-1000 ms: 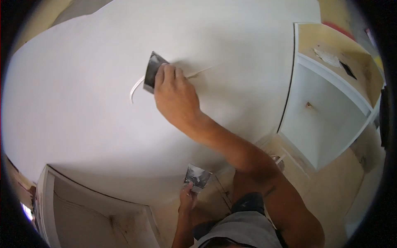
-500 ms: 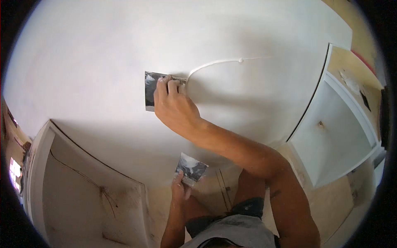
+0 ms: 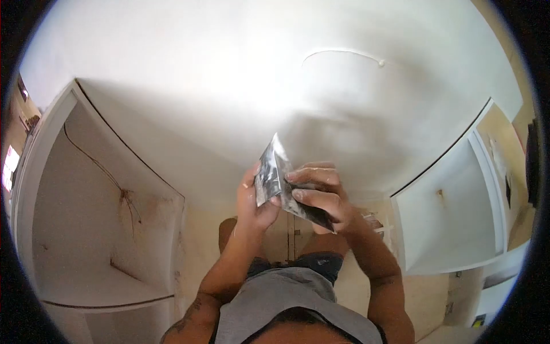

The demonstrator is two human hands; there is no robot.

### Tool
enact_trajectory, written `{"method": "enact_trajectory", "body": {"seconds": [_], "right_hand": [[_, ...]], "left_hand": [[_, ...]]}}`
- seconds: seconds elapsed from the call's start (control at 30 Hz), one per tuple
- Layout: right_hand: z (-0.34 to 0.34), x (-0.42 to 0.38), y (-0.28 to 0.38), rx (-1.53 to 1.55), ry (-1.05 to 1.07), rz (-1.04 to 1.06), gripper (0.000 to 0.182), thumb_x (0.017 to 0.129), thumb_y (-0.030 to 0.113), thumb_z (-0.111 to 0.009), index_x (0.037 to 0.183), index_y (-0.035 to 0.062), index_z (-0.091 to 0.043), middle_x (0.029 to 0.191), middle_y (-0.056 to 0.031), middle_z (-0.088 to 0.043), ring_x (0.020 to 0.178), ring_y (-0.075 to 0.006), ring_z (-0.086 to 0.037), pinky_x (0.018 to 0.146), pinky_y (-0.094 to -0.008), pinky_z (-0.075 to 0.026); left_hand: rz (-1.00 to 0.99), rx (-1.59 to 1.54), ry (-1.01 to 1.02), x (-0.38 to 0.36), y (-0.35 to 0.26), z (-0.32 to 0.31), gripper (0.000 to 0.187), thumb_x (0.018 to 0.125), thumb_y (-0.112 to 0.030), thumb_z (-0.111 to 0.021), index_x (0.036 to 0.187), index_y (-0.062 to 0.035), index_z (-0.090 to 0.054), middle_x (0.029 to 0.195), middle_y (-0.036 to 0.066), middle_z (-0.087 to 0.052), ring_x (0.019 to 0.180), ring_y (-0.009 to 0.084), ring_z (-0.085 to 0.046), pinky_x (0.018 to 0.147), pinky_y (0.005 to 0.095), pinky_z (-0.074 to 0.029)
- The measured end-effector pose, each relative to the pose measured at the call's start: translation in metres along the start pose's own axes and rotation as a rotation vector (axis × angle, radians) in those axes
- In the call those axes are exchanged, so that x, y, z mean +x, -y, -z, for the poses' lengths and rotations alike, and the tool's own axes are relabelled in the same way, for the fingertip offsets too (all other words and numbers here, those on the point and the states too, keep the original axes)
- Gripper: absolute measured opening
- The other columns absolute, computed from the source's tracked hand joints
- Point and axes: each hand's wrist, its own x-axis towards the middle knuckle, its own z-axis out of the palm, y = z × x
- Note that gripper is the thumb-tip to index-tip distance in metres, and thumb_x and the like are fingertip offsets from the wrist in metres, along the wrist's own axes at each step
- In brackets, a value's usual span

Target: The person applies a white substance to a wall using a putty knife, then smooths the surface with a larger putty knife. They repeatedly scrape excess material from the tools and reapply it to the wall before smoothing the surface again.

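In front of my chest, my left hand (image 3: 252, 203) grips a flat metal putty scraper (image 3: 268, 175) streaked with white paste. My right hand (image 3: 326, 192) is closed on a second dark putty scraper (image 3: 312, 213), its fingers along the blade. The two blades meet at an angle, edges touching or nearly so. White residue marks my fingers. Beyond them stands a white wall panel (image 3: 217, 57) with a thin curved ridge of white paste (image 3: 344, 52) on it, ending in a small lump (image 3: 381, 63). Neither hand touches the wall.
At the left is a recessed white-framed niche (image 3: 57, 109) with loose wires (image 3: 125, 198) coming from its back. Another white-framed niche (image 3: 458, 218) stands at the right, with a tan ledge (image 3: 498, 137) above it. A beige floor (image 3: 206, 241) shows below.
My right hand has left the wall and come down with its scraper. My left hand has risen with the other, so the blades now meet. The curved ridge on the wall looks shorter and thinner.
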Motion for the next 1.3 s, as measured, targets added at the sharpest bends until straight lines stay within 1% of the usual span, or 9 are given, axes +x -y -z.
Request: {"method": "enact_trajectory", "body": {"seconds": [0.07,0.2,0.4,0.6,0.73,0.8,0.87,0.97,1.3], "right_hand": [[-0.020,-0.025,-0.026,0.090,-0.102,0.049,0.057,0.075,0.008,-0.076,0.127,0.0040,-0.054,0.130,-0.0163,-0.050,0.119,-0.0359,-0.048,0.107,-0.0456,-0.034],[-0.021,-0.070,-0.071,0.058,-0.153,-0.506,0.052,0.081,0.008,-0.070,0.130,0.0064,-0.052,0.130,-0.0167,-0.050,0.120,-0.0333,-0.048,0.106,-0.0437,-0.036],[-0.007,-0.095,-0.045,0.342,-0.730,-0.752,0.042,0.088,0.010,-0.065,0.127,0.0068,-0.051,0.119,-0.0129,-0.058,0.103,-0.0263,-0.059,0.095,-0.0377,-0.046],[0.021,-0.094,0.004,0.094,-0.521,-0.539,0.034,0.090,0.006,-0.065,0.121,0.0039,-0.051,0.106,-0.0141,-0.064,0.093,-0.0231,-0.065,0.082,-0.0374,-0.054],[0.068,-0.116,-0.005,0.406,-0.608,-0.553,0.035,0.089,0.006,-0.067,0.121,0.0014,-0.054,0.103,-0.0136,-0.064,0.093,-0.0249,-0.066,0.084,-0.0368,-0.054],[0.104,-0.134,-0.028,-0.323,-0.680,-0.864,0.033,0.085,0.009,-0.069,0.115,0.0013,-0.058,0.096,-0.0091,-0.064,0.089,-0.0222,-0.064,0.074,-0.0325,-0.055],[0.172,-0.065,-0.023,0.243,-1.096,-0.955,0.034,0.089,0.015,-0.064,0.119,-0.0003,-0.062,0.098,-0.0165,-0.068,0.092,-0.0237,-0.066,0.087,-0.0348,-0.051],[0.242,-0.048,-0.055,-0.724,-0.853,-0.881,0.040,0.089,0.021,-0.054,0.119,-0.0053,-0.059,0.106,-0.0227,-0.068,0.098,-0.0375,-0.064,0.088,-0.0404,-0.049],[0.216,0.006,-0.108,-1.277,-0.693,-0.547,0.025,0.082,0.009,-0.056,0.105,-0.0004,-0.063,0.097,-0.0165,-0.062,0.089,-0.0346,-0.064,0.074,-0.0439,-0.055]], "left_hand": [[0.427,-0.841,0.260,0.003,-0.017,-0.008,0.030,0.097,-0.028,-0.053,0.110,-0.0016,-0.059,0.085,0.008,-0.069,0.065,0.0183,-0.069,0.042,0.0264,-0.054],[0.283,-0.439,0.121,-0.001,-0.032,-0.012,0.035,0.098,-0.029,-0.053,0.114,0.0025,-0.056,0.086,0.008,-0.068,0.061,0.0213,-0.068,0.043,0.0318,-0.056],[-0.005,-0.435,0.312,0.015,-0.012,-0.017,0.038,0.099,-0.016,-0.046,0.133,0.0023,-0.048,0.134,0.016,-0.048,0.123,0.0280,-0.051,0.105,0.0466,-0.041],[-0.795,0.454,0.897,0.028,-0.029,-0.059,0.062,0.078,0.011,-0.041,0.134,-0.0106,-0.054,0.141,0.025,-0.046,0.134,0.0431,-0.043,0.110,0.0515,-0.034],[-0.831,1.196,1.187,0.031,-0.014,-0.036,0.066,0.072,0.012,-0.047,0.134,-0.0106,-0.055,0.140,0.023,-0.048,0.133,0.0400,-0.045,0.110,0.0541,-0.034],[-0.731,1.121,1.216,0.024,0.001,-0.027,0.067,0.071,0.015,-0.047,0.132,-0.0099,-0.057,0.139,0.023,-0.049,0.132,0.0394,-0.046,0.110,0.0524,-0.035],[-0.629,1.067,1.244,0.021,0.004,-0.021,0.067,0.071,0.017,-0.046,0.131,-0.0093,-0.058,0.139,0.023,-0.049,0.132,0.0389,-0.046,0.111,0.0507,-0.035],[-0.373,0.778,0.952,0.011,0.008,-0.004,0.045,0.088,0.008,-0.047,0.128,-0.0090,-0.061,0.139,0.022,-0.050,0.130,0.0364,-0.049,0.108,0.0471,-0.037],[-0.358,0.563,0.849,0.005,0.045,0.018,0.047,0.086,0.006,-0.046,0.129,-0.0062,-0.060,0.138,0.021,-0.052,0.130,0.0377,-0.048,0.111,0.0461,-0.034]]}}
